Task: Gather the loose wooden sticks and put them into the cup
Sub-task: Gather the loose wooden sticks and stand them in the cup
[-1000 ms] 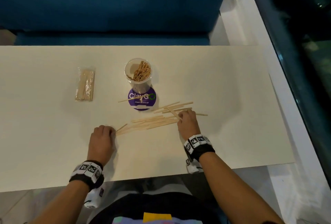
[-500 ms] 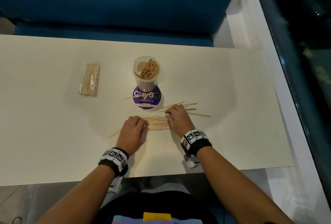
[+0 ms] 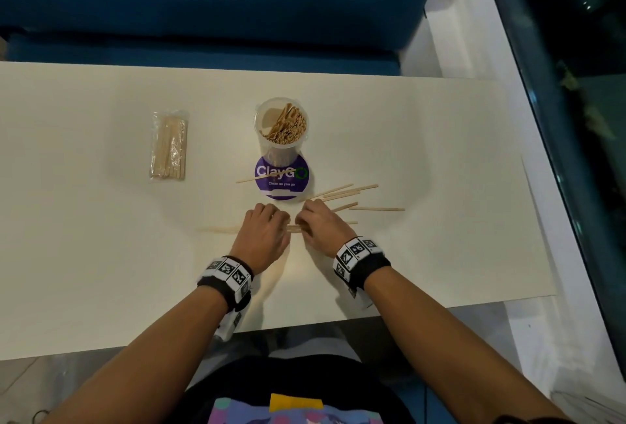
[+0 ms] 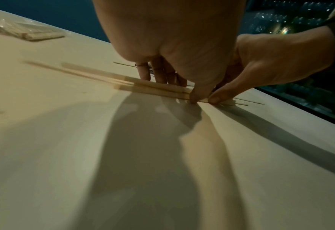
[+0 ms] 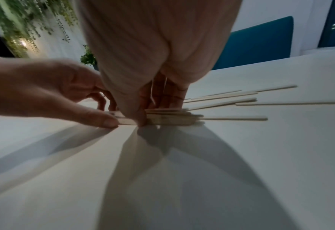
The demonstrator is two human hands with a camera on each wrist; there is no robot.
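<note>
A clear plastic cup [image 3: 281, 125] stands upright on the cream table [image 3: 101, 237], packed with wooden sticks. Just in front of it lies a bundle of loose sticks [image 3: 294, 228], and both hands meet on it. My left hand [image 3: 264, 234] grips the bundle [image 4: 153, 87], thumb on the near side and fingers curled over the far side. My right hand [image 3: 321, 227] grips the same bundle [image 5: 170, 118] in the same way, close beside the left. Several more sticks [image 3: 349, 191] lie fanned out to the right. One stick [image 3: 250, 179] lies across a purple sticker [image 3: 282, 176].
A sealed clear packet of sticks [image 3: 168, 146] lies at the left of the table. A blue bench [image 3: 203, 0] runs along the far edge. A white ledge and dark glass [image 3: 559, 119] border the right side.
My left hand has slid right along the sticks, from the far left end to beside the right hand. The spread sticks have been drawn into a shorter, tighter bundle.
</note>
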